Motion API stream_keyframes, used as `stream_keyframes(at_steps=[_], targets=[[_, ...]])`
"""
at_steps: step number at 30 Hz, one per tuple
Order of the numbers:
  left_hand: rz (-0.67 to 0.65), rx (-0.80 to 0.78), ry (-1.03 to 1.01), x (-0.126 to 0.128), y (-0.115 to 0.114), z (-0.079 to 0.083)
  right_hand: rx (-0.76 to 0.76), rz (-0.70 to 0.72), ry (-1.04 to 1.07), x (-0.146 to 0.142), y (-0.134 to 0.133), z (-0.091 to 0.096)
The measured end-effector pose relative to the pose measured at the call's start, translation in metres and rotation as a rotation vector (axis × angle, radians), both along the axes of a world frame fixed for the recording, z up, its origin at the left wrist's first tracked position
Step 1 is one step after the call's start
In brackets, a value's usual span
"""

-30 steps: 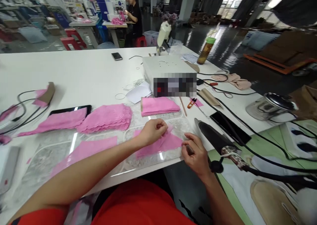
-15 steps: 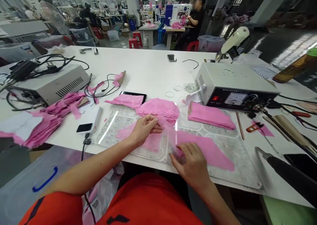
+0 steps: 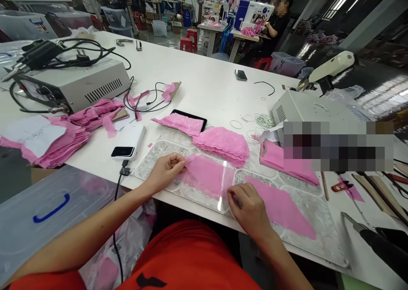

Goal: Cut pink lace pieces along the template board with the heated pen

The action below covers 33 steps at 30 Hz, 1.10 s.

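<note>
A thin pink fabric piece (image 3: 205,174) is spread between my hands over the clear-covered mat (image 3: 194,198). My left hand (image 3: 167,171) pinches its upper left corner between thumb and fingers. At its right edge, my right hand (image 3: 248,205) is closed with thumb and fingertips together on the fabric. Another pink piece (image 3: 287,209) with a slanted end lies flat to the right of my right hand. Behind the held piece sits a stack of scalloped pink lace pieces (image 3: 223,145). A folded pink stack (image 3: 290,162) rests farther right.
Left of the mat are a white power bank (image 3: 130,141) with a cable and a pink fabric bundle (image 3: 60,141). Grey boxes stand at left (image 3: 83,86) and right (image 3: 309,107). A black-handled hot-knife-like tool (image 3: 376,243) lies at the right edge. A person (image 3: 270,30) sits at a sewing machine beyond.
My left hand has moved left and down, drawing the fabric piece out flat between both hands. Earlier it was bunched up in front of the lace stack. The view has turned and tilted.
</note>
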State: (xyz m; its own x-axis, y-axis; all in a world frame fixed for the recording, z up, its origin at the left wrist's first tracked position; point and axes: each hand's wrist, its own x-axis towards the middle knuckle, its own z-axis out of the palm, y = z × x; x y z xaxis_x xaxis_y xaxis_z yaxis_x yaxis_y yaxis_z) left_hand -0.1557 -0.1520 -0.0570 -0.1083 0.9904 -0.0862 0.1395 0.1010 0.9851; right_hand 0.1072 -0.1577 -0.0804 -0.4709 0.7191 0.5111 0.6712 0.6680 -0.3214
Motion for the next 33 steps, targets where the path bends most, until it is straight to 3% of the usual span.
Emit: stream_keyframes(at_steps=[5, 11, 17, 23, 27, 33], targets=[[0.009, 0.01, 0.052, -0.006, -0.001, -0.002, -0.018, 0.003, -0.025, 0.0, 0.012, 0.009], [-0.01, -0.012, 0.007, -0.004, 0.0, -0.002, -0.115, -0.178, -0.115, 0.002, 0.029, 0.002], [-0.026, 0.012, 0.049, -0.007, -0.001, -0.007, -0.181, -0.166, -0.16, 0.0, 0.035, 0.004], [-0.054, 0.15, 0.362, -0.018, -0.009, -0.003, -0.474, -0.196, -0.031, -0.007, 0.034, 0.028], [-0.074, 0.325, 0.665, -0.026, -0.014, -0.006, -0.693, -0.179, 0.034, -0.016, 0.035, 0.03], [-0.128, 0.478, 0.929, -0.031, -0.022, -0.016, -0.724, -0.215, 0.003, -0.016, 0.037, 0.024]])
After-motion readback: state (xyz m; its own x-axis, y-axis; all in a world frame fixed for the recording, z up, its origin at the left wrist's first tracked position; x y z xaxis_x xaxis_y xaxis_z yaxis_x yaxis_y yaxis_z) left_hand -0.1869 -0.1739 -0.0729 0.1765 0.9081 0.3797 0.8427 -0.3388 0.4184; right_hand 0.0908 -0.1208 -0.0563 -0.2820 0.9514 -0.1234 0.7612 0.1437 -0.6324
